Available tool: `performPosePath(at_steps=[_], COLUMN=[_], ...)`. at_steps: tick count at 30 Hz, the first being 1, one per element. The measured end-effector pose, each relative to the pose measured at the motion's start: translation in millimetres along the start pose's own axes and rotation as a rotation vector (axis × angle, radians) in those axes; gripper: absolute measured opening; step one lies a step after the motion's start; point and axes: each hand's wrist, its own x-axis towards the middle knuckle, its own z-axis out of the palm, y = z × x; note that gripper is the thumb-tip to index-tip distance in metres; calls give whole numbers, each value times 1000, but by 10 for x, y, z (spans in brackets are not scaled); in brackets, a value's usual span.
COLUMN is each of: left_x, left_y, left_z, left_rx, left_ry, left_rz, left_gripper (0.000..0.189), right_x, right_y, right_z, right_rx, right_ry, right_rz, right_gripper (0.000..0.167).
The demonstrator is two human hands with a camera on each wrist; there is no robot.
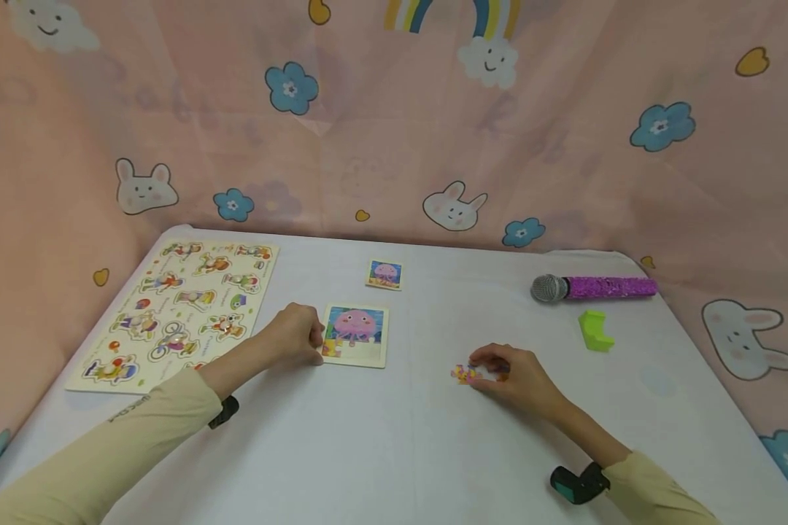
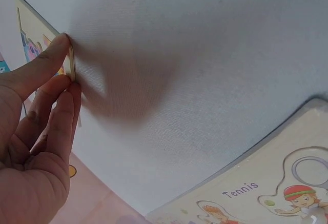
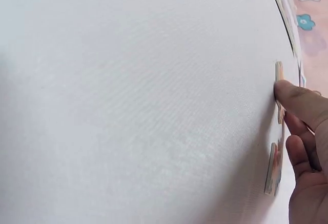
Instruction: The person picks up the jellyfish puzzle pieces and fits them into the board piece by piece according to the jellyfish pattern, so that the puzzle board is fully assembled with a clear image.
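A small square jigsaw board with a pink jellyfish picture lies in the middle of the white table, its lower part bare apart from a piece at the left. My left hand holds this board by its left edge; the left wrist view shows the thumb on top and curled fingers at the side. To the right, my right hand pinches a colourful jigsaw piece between thumb and fingers, low over the cloth. A second jigsaw piece lies beside those fingers in the right wrist view, partly hidden by the hand in the head view.
A small jellyfish picture card lies behind the board. At the left is a large sports-figure puzzle board, partly under my left forearm. A purple glittery microphone and a bright green angular block lie at the back right.
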Motion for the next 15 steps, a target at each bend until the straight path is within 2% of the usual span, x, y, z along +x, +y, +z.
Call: performPosePath(at_steps=[4,6,15], left_x=[-14,-17,-4], left_y=[-8,-12,-7], left_z=[12,15,-15], left_rx=[-12,-13,-1], left_ry=[-1,2,8], left_rz=[-3,1,-1], left_gripper=[25,25,25], right_x=[40,61,162], right_y=[-21,-40,-102], right_z=[2,-13,-17], right_rx=[7,52,448], right_ry=[-24,-28,-26], right_rz=[26,43,177], right_gripper=[29,31,41])
